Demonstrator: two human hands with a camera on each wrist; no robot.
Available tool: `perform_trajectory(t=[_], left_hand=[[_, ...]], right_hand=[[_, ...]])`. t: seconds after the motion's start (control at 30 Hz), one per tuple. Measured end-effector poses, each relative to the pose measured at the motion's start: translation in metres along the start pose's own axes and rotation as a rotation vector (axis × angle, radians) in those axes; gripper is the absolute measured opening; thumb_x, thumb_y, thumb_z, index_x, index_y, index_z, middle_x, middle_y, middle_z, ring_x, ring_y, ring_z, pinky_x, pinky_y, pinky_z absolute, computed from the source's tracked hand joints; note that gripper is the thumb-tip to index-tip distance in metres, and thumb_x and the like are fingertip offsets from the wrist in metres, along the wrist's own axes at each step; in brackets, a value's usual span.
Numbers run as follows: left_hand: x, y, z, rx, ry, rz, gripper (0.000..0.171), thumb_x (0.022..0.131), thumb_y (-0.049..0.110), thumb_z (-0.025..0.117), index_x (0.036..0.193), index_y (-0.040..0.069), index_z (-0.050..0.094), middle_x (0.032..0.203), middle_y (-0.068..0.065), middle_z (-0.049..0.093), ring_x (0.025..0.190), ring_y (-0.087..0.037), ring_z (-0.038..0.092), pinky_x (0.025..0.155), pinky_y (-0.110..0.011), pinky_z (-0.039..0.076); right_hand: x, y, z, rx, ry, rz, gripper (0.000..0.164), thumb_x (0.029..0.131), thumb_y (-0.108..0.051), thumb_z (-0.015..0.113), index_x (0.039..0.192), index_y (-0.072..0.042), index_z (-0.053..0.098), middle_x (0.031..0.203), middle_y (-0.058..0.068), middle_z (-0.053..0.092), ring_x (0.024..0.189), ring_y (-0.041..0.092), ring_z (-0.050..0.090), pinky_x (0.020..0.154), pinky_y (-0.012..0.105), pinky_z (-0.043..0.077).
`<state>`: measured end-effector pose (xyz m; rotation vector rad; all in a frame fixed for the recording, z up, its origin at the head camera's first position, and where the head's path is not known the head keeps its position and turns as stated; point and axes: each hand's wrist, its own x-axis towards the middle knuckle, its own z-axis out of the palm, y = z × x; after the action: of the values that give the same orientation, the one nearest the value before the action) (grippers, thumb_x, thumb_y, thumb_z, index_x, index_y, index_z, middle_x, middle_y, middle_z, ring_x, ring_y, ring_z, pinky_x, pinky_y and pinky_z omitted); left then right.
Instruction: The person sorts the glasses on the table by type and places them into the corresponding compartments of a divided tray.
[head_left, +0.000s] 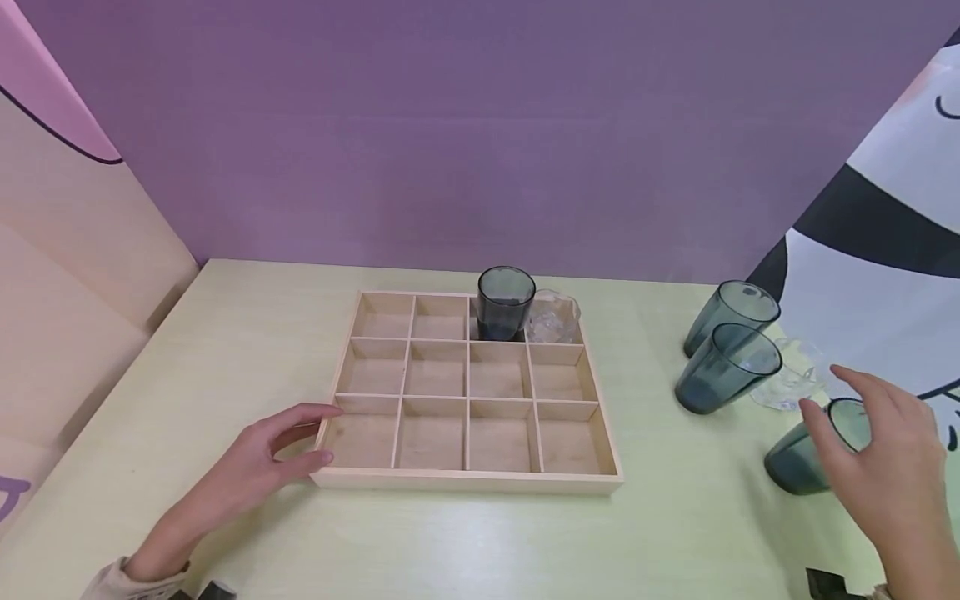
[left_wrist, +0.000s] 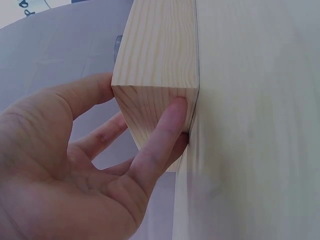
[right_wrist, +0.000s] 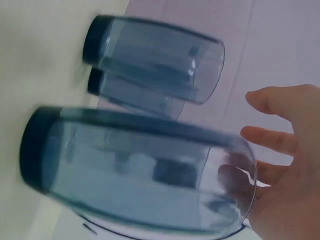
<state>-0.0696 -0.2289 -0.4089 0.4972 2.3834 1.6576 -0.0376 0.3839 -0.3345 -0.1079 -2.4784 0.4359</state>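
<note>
A wooden divided box (head_left: 468, 481) lies flat on the table. My left hand (head_left: 258, 454) holds its front left corner; in the left wrist view the thumb (left_wrist: 172, 117) presses the side of the box and the index finger reaches the top rim. At the right, my right hand (head_left: 892, 458) is spread beside the nearest dark tinted drinking glass (head_left: 798, 458). In the right wrist view its fingers are around that glass's (right_wrist: 135, 170) rim, some seen through the wall, the thumb apart. Whether any finger touches the glass I cannot tell.
Two more tinted glasses (head_left: 723, 375) stand further back, beside a clear glass dish (head_left: 787, 375). In the box's back row sit another tinted glass (head_left: 504, 304) and a clear faceted piece (head_left: 553, 319). A purple wall (head_left: 480, 150) borders the table behind.
</note>
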Motion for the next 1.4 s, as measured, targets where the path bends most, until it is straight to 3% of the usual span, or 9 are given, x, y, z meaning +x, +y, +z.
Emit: perform_trajectory(t=[0.17,0.4,0.7,0.97,1.1,1.4], left_hand=[[0.001,0.0,-0.001,-0.013,-0.012,0.0,0.046,0.094,0.019,0.072,0.137,0.01,0.057,0.142,-0.013,0.051,0.135,-0.048,0.041,0.083,-0.033,0.057],[0.001,-0.001,0.0,-0.013,-0.015,-0.013,0.048,0.093,0.021,0.072,0.137,0.01,0.056,0.144,-0.01,0.05,0.136,-0.047,0.04,0.087,-0.03,0.056],[0.0,0.001,-0.001,-0.019,-0.018,-0.02,0.048,0.094,0.021,0.072,0.138,0.011,0.056,0.145,-0.01,0.049,0.137,-0.047,0.039,0.085,-0.032,0.057],[0.001,0.0,-0.001,-0.004,-0.018,-0.023,0.047,0.094,0.022,0.072,0.137,0.014,0.057,0.145,-0.01,0.05,0.136,-0.047,0.04,0.087,-0.03,0.055],[0.001,0.001,-0.002,-0.023,-0.021,-0.019,0.047,0.093,0.02,0.072,0.137,0.013,0.057,0.144,-0.011,0.05,0.136,-0.047,0.039,0.084,-0.033,0.057],[0.001,0.0,-0.002,-0.054,-0.023,-0.008,0.046,0.093,0.017,0.072,0.137,0.011,0.057,0.144,-0.014,0.049,0.136,-0.05,0.037,0.079,-0.036,0.059]], right_hand=[[-0.003,0.011,-0.004,-0.082,-0.032,0.117,0.055,0.098,-0.023,0.058,0.145,0.002,0.045,0.148,0.03,0.041,0.139,0.05,0.03,0.117,0.059,0.019],[-0.003,0.015,-0.005,-0.235,-0.147,0.224,0.074,0.1,-0.045,0.054,0.152,0.002,0.03,0.154,0.031,0.027,0.143,0.05,0.023,0.116,0.064,0.015],[-0.007,0.029,0.005,-0.142,-0.165,0.202,0.082,0.096,-0.045,0.062,0.149,0.009,0.032,0.151,0.036,0.028,0.14,0.054,0.022,0.112,0.067,0.019],[-0.006,0.027,0.001,-0.208,-0.25,0.318,0.087,0.095,-0.051,0.06,0.152,0.006,0.026,0.147,0.04,0.027,0.131,0.055,0.03,0.098,0.071,0.035],[-0.007,0.029,0.003,-0.201,-0.247,0.307,0.086,0.095,-0.049,0.062,0.151,0.006,0.028,0.142,0.041,0.032,0.12,0.055,0.036,0.089,0.07,0.039],[-0.008,0.029,0.006,-0.191,-0.241,0.307,0.085,0.095,-0.049,0.062,0.151,0.007,0.029,0.14,0.041,0.033,0.12,0.054,0.035,0.091,0.07,0.038]])
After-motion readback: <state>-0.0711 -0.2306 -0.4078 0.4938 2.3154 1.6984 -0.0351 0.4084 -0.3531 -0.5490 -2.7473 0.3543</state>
